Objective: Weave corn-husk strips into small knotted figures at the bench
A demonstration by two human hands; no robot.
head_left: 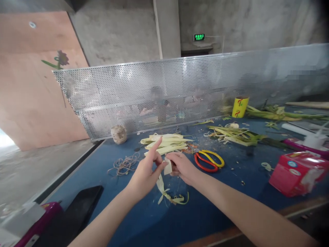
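Both my hands meet over the blue table [144, 219], pinching a pale palm-leaf strip [168, 167]. My left hand [146, 171] grips it with thumb and lower fingers while its index finger points up. My right hand [181, 166] is closed on the strip's right side. The strip's loose ends [169, 195] hang down and curl on the table. Just beyond my hands lies a pile of cut pale leaf strips [166, 143].
Red and yellow scissors [208, 160] lie right of my hands. A tangle of string [125, 164] and a small woven ball [118, 134] sit left. Green leaves [239, 134], a yellow cup [240, 107], a red box [298, 173]. A perforated metal screen [180, 89] stands behind.
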